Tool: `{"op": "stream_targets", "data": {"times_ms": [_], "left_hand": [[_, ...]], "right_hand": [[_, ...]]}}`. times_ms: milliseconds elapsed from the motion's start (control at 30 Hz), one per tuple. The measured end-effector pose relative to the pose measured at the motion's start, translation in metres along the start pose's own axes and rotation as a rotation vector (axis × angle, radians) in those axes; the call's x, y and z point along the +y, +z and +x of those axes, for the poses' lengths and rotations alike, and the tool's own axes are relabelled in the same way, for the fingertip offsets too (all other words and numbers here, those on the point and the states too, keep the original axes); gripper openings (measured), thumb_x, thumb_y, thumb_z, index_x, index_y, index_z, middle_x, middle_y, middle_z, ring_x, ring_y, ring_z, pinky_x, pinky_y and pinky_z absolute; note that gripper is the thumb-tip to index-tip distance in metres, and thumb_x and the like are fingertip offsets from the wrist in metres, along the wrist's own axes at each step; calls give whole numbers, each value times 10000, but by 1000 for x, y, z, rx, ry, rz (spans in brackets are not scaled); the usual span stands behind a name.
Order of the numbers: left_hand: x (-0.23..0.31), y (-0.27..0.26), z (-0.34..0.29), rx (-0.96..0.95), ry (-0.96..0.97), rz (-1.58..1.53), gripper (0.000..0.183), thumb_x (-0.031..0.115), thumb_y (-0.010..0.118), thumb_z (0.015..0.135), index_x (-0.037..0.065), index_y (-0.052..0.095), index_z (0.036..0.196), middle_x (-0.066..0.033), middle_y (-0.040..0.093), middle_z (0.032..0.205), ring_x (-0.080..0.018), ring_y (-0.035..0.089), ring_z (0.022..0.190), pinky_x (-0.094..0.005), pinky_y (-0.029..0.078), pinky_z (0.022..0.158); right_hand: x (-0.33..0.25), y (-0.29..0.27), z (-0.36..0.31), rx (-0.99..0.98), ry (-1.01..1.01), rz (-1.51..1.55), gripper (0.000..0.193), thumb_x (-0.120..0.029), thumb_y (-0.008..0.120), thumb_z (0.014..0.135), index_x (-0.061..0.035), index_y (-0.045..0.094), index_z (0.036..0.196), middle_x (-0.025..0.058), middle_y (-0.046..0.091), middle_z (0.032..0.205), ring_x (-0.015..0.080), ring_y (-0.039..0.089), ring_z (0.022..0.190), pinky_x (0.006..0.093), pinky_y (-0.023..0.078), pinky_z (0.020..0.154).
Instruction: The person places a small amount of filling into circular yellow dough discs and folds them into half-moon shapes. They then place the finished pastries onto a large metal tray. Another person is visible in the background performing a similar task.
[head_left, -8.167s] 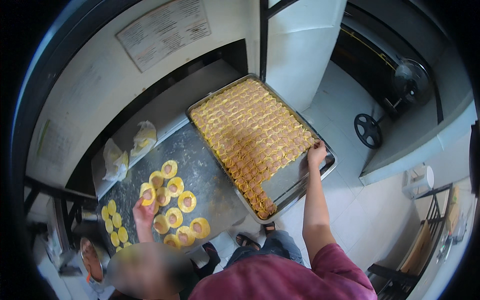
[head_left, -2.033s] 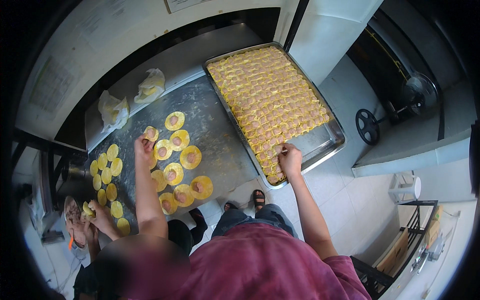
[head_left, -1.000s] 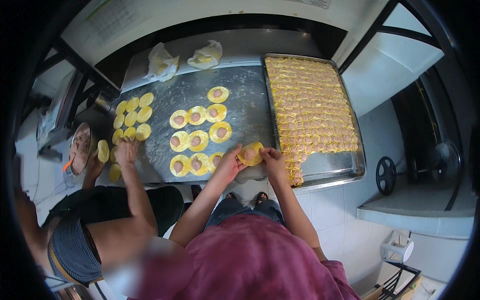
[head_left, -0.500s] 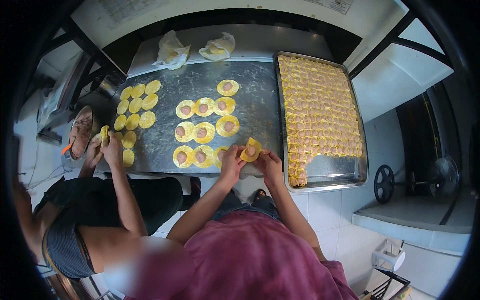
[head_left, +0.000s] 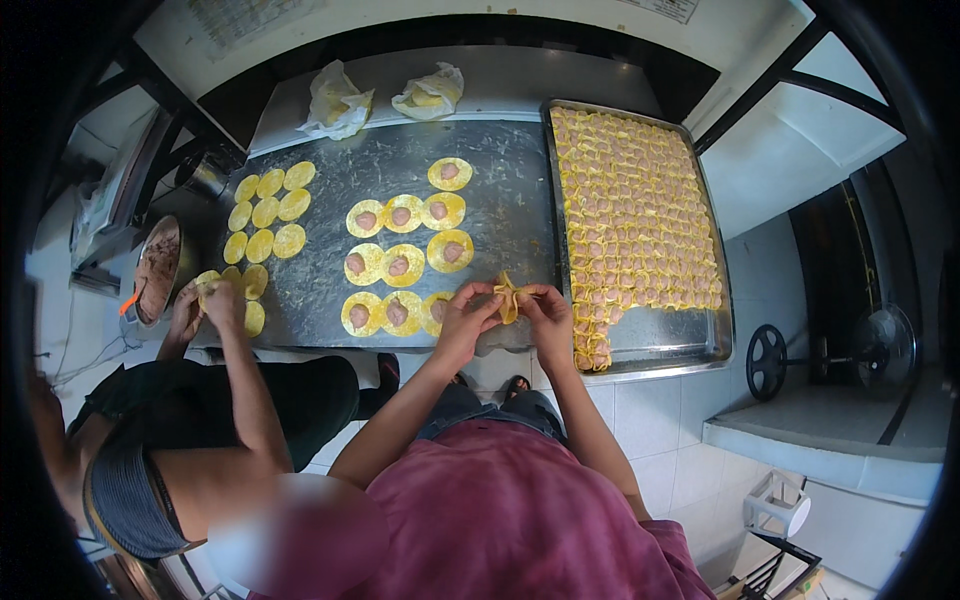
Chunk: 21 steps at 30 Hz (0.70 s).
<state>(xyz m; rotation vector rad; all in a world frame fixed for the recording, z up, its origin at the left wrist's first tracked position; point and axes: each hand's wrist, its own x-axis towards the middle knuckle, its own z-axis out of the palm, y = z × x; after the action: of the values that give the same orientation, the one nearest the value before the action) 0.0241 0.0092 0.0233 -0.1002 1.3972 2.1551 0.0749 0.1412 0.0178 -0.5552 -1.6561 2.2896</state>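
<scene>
Between my two hands, above the table's near edge, is a yellow dumpling (head_left: 508,301) with its wrapper gathered up in folds. My left hand (head_left: 467,320) pinches its left side, and my right hand (head_left: 547,318) has hold of the other side with thumb and fingers. Several round yellow wrappers, each topped with a dab of pinkish filling (head_left: 398,266), lie to the left of my hands. The nearest filled wrapper (head_left: 436,310) is partly covered by my left hand. Right of my hands, a metal tray (head_left: 665,338) holds rows of finished open-topped dumplings (head_left: 640,210).
A co-worker's hands (head_left: 205,302) hold a yellow wrapper at the left. Plain wrappers (head_left: 264,212) lie beyond them, beside a bowl of filling (head_left: 160,265) with an orange-handled utensil. Two plastic bags (head_left: 338,103) rest at the table's back. A white stool (head_left: 778,505) stands lower right.
The wrapper between my hands was spread open with its filling showing; now its edges are folded upward. My right hand has come in closer to my left. The co-worker's hands have lowered slightly.
</scene>
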Motion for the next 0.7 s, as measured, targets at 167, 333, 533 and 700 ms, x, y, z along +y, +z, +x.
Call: {"op": "stream_targets", "data": {"times_ms": [167,333,533,700], "left_hand": [[3,0,-3,-36,13,-34,151,71,588,846,56,539,988,-38,522,1055,-124,546,933,-270,504,773],[-2,-23,-2,-102,138,268,170,41,605,822,4,555,981,-56,607,918,-123,583,861,-258,489,743],[-7,-28,3,-112,376,865,256,-7,631,736,4,574,985,-104,637,783,-178,619,709,-289,485,653],[-15,-28,5,-122,419,1068,313,-32,618,698,17,571,1004,-124,621,774,-256,619,714,-316,490,629]], "right_hand": [[-18,6,-15,-51,-86,-98,209,-3,629,775,-16,569,975,61,617,938,138,585,858,256,471,744],[3,-9,-9,-22,-81,-394,232,22,630,735,-2,597,963,74,634,888,157,607,814,261,480,699],[15,-11,-5,-98,-367,-860,288,34,633,659,5,617,945,138,629,869,236,626,794,298,498,666],[17,-11,-10,-178,-302,-849,366,32,640,615,-10,597,976,143,601,933,292,617,800,346,500,672]]}}
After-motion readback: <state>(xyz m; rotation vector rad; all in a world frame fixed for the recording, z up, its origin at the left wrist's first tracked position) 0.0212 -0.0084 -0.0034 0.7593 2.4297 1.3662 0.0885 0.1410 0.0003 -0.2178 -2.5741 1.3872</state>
